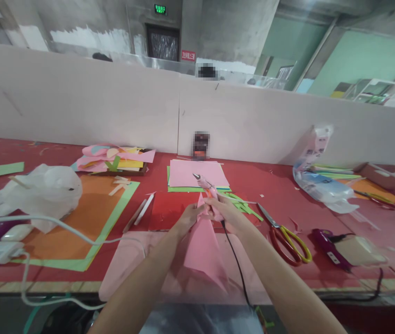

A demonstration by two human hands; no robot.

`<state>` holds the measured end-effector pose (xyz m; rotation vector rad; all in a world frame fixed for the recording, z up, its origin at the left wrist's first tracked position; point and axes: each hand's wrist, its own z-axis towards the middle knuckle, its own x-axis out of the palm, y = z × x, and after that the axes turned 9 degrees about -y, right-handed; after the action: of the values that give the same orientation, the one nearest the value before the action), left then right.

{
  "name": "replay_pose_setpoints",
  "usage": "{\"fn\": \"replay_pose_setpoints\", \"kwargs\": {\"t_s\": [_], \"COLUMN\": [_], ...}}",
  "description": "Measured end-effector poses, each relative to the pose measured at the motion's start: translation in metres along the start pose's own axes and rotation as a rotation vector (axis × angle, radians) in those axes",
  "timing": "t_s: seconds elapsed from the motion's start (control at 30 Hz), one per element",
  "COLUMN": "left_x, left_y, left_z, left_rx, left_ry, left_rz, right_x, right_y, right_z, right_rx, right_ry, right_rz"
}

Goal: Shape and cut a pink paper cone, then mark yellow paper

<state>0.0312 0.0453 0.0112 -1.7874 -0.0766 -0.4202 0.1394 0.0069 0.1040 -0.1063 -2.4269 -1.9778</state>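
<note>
The pink paper cone lies with its long axis running away from the person, its narrow tip pointing toward the far partition and its wide, creased end nearest the table's front edge, over a pale pink sheet on the red table. The left hand is closed on the cone's tip, and the right hand is wrapped around a pink glue gun whose nozzle points up and away to the left, its black cord trailing back beside the cone
</note>
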Motion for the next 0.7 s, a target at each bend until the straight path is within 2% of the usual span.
{"fn": "replay_pose_setpoints", "kwargs": {"t_s": [0.17,0.27,0.37,0.47,0.6,0.7], "left_x": [-0.003,-0.004,-0.003,-0.003,-0.003,-0.003], "left_y": [0.005,0.003,-0.002,-0.008,-0.012,-0.014], "left_z": [0.005,0.005,0.001,-0.003,-0.005,-0.005], "left_rx": [-0.001,-0.019,-0.067,-0.076,-0.082,-0.088], "left_ry": [-0.014,-0.041,-0.008,0.006,0.022,0.025], "left_rz": [0.021,0.067,0.079,0.065,0.008,-0.019], "right_x": [-0.001,-0.008,-0.018,-0.029,-0.043,-0.053], "right_y": [0.000,0.000,0.001,0.003,0.004,0.000], "right_z": [0.000,-0.002,-0.011,-0.023,-0.037,-0.040], "right_rx": [-0.037,-0.080,-0.151,-0.249,-0.454,-0.541], "right_ry": [-0.001,-0.055,-0.138,-0.250,-0.437,-0.560], "right_rz": [-0.060,-0.150,-0.273,-0.484,-0.900,-1.168]}}
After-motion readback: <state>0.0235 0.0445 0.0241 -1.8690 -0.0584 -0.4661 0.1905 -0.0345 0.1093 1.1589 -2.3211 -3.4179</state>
